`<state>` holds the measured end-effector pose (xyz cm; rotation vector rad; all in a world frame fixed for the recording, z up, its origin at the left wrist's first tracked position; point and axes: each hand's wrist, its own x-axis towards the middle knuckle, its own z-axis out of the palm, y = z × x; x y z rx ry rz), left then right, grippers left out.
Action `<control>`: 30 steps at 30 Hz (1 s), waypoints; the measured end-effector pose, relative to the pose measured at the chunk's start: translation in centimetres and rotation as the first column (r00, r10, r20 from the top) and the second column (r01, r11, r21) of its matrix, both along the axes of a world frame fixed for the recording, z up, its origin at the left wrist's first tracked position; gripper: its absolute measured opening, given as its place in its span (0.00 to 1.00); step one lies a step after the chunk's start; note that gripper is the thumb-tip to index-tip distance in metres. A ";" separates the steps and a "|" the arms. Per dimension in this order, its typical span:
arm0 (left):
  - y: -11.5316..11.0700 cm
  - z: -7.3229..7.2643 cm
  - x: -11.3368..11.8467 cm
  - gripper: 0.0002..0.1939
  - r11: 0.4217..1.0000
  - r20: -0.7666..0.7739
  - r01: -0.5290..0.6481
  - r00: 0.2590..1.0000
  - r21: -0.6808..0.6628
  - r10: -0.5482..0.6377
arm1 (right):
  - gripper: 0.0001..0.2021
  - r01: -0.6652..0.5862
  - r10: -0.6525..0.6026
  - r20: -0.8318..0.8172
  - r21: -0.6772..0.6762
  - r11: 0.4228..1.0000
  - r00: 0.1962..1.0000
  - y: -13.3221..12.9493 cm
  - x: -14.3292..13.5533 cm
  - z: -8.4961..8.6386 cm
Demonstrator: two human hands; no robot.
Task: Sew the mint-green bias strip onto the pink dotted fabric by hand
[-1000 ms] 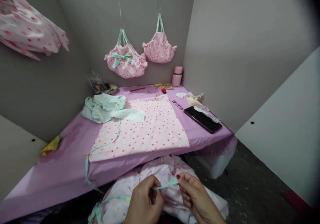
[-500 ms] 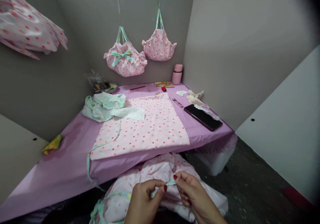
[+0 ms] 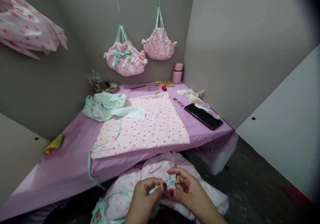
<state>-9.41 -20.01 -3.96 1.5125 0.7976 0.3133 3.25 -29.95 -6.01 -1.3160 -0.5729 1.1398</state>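
Observation:
Over my lap, my left hand [image 3: 147, 194] is closed, with a narrow mint-green fabric strip [image 3: 171, 182] pinched between thumb and forefinger. Just to its right is my right hand [image 3: 188, 190], its thumb and forefinger apart around the strip's end. A small gold-coloured thing, perhaps a thimble [image 3: 178, 179], shows at one of its fingers. Beneath both hands a pink dotted cloth [image 3: 155, 167] lies bunched on my lap. A longer green tie [image 3: 98, 207] hangs in loops at its left side. Whether a needle is present I cannot make out.
A flat pink dotted cloth [image 3: 152, 130] covers the table's middle, with crumpled green fabric [image 3: 105, 106] on its left. Thread snips [image 3: 178, 101], a phone [image 3: 202, 116], a red thread spool [image 3: 164, 88] and a pink flask [image 3: 177, 73] lie or stand rightward. Dotted garments [image 3: 160, 46] hang above.
My right thumb and forefinger have parted from their pinch at the strip's right end, and the gold-coloured thing has come into sight. My left hand keeps its pinch in nearly the same place.

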 end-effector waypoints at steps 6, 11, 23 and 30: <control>-0.3 0.1 0.0 0.12 0.995 -0.014 0.013 1.000 0.096 -0.012 | 0.13 0.077 -0.065 0.157 -0.071 0.994 0.985 0.3 -0.3 0.5; -0.2 -0.1 -0.2 0.12 0.984 -0.030 0.036 0.999 0.172 -0.031 | 0.12 0.103 -0.076 0.276 -0.084 0.991 0.958 0.3 0.2 0.9; 0.4 3.0 0.2 0.20 0.888 -0.147 0.313 0.949 0.338 -0.279 | 0.09 0.031 -0.013 0.490 -0.029 0.999 0.872 0.1 0.1 1.7; 0.0 1.3 0.3 0.15 0.986 -0.042 0.144 0.988 -0.081 -0.148 | 0.11 -0.026 0.027 0.385 -0.009 1.000 0.923 0.0 0.2 2.6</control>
